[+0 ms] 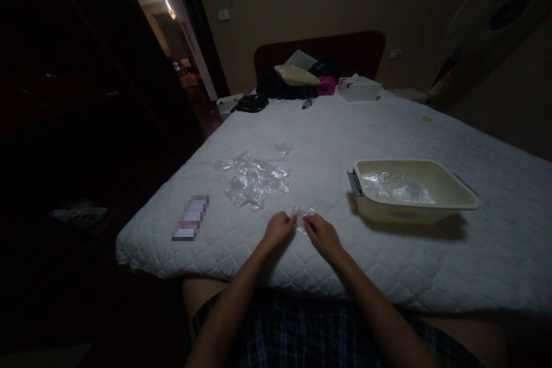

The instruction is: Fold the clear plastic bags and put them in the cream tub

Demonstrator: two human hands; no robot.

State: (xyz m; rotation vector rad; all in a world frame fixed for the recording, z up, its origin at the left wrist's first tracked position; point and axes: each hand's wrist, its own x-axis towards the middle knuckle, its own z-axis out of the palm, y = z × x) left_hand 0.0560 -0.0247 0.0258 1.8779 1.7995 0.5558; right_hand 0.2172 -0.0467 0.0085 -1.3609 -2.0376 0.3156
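- Left hand (279, 229): fingers curled in, thumb and forefinger pinching the near piece of plastic (301, 223) at its left side.
- Right hand (319, 232): likewise curled, fingertips pinching the same piece just opposite; a narrow gap between the two hands.
- That piece: clear, crinkled, low over the white quilt (332, 144) near the bed's front edge. Whether it is a bag or a loose sheet, cannot tell.
- Beyond the hands and to their left, a heap of plastic (252, 181), clear and shiny, spread loosely on the quilt.
- A stray piece (283, 149) just past the heap, apart from it.
- Well to the right of the hands, a cream bin (418, 215), lidless, upright, grey handle clip on its left end; more clear plastic (397, 188) lying inside.
- Left of the heap, nearer the bed corner, a flat oblong (192, 218), blurred into blocks; identity cannot be told.
- Far end of bed: dark red headboard (357, 46); before it a pale pillow (296, 75) on dark cloth, a pink roll (326, 85), a white box (359, 89).
- Small purple-and-white bottle (307, 104) on its side, nearer than the pink roll.
- Wearer sits at the bed edge, dark plaid shorts (302, 333). Dim light; brighter doorway (185, 52) back left.
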